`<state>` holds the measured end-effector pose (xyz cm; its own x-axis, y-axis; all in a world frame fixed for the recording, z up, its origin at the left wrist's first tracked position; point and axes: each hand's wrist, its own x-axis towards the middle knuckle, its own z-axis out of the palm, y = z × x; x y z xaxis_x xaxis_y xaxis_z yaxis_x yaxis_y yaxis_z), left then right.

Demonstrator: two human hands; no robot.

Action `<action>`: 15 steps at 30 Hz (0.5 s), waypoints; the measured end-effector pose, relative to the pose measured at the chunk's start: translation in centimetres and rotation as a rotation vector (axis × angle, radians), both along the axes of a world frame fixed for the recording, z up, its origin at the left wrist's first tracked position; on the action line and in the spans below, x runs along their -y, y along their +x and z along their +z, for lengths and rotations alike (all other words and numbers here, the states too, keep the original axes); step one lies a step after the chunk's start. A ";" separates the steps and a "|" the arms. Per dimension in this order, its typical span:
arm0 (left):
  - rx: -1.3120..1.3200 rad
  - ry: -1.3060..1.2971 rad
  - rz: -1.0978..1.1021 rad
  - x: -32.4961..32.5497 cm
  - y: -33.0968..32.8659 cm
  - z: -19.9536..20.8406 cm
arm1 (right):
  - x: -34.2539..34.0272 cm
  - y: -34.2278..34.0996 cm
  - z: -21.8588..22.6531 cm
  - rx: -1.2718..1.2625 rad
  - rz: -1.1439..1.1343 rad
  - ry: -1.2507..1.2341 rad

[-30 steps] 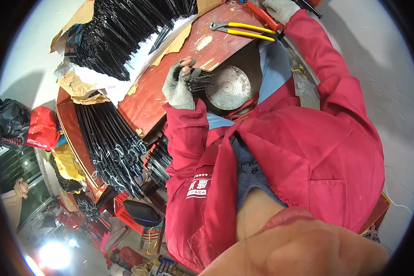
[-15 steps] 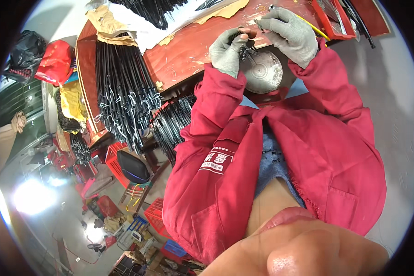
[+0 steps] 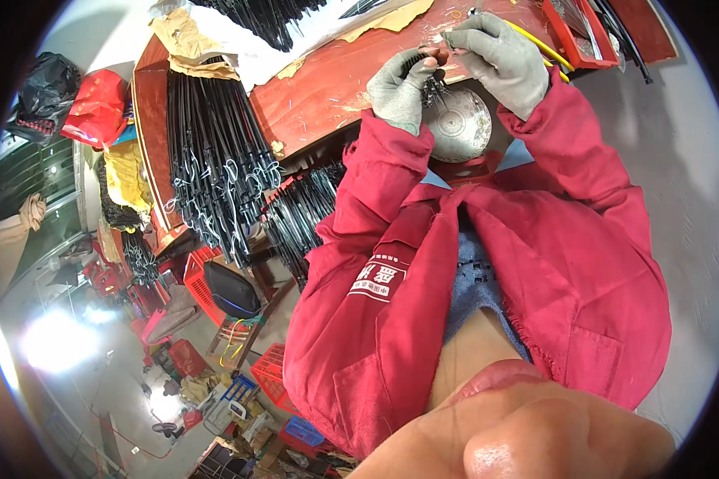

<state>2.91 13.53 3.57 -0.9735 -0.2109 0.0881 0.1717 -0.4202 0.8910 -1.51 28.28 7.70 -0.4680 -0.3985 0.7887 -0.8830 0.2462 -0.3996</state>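
My left hand (image 3: 397,92), in a pale grey glove with bare fingertips, is closed around a bundle of small thin black pieces (image 3: 434,88). Their loose ends stick out below the thumb. To its right, my right hand (image 3: 503,64), gloved alike, has its thumb and forefinger pinched together close to the left fingertips. Whatever lies in that pinch is too small to make out. Both hands are over the near edge of a red worktable (image 3: 311,108). Under them sits a round, worn metal disc (image 3: 455,128).
Long black rods with white cords (image 3: 216,160) hang over the table's left side, and more black rods (image 3: 295,215) stand below. A red tray (image 3: 587,40) with thin pieces lies at the right, beside a yellow rod (image 3: 539,44). Red crates (image 3: 204,279) stand at lower left.
Both hands stay close together over the table edge and shift only slightly. The left hand has moved a little to the right, still around the black pieces.
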 end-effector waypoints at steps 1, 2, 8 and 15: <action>-0.003 -0.014 0.017 0.0 0.0 -0.1 | 0.1 0.1 0.1 -0.014 -0.026 -0.005; -0.004 -0.015 0.018 -0.1 0.0 0.0 | 0.1 0.1 0.3 -0.014 -0.025 -0.006; 0.038 -0.049 0.038 -0.4 0.0 0.6 | 0.0 0.3 1.7 0.128 -0.081 0.076; 0.032 -0.098 -0.104 0.6 -0.2 0.8 | -0.5 -0.4 2.2 0.099 0.070 0.044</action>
